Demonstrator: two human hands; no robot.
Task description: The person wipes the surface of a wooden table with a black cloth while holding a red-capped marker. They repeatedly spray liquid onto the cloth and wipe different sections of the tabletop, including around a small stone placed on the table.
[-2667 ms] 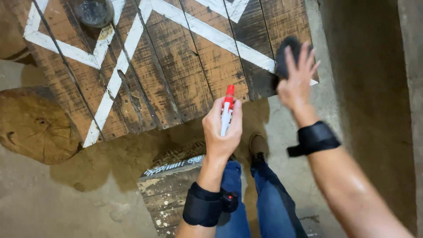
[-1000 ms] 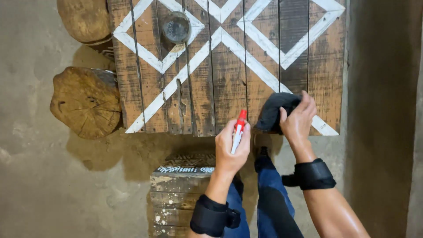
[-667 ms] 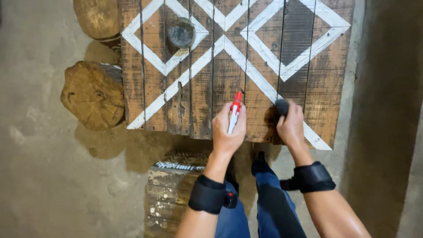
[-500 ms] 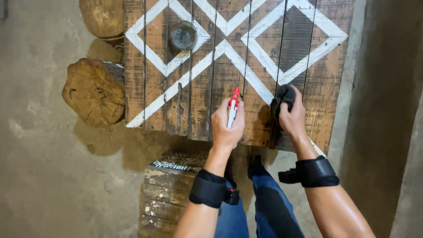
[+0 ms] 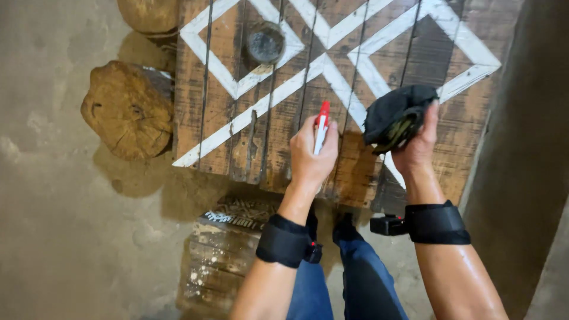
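Crumpled black cloth (image 5: 396, 112), slatted wooden table (image 5: 249, 148)

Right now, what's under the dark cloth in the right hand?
Under the crumpled dark cloth lies the brown wooden plank table with its white painted stripes; the stripe and boards directly beneath are covered.

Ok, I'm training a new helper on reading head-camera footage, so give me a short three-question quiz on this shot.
1. True or false: the left hand holds a red-and-white marker.
2. What does the right hand grip? A) a hammer B) a dark cloth C) a cup
3. Fill in: the wooden table is painted with white ____ in diamond shapes, and a round tin sits on it.

Key: 1 true; 2 B, the dark cloth; 3 stripes.
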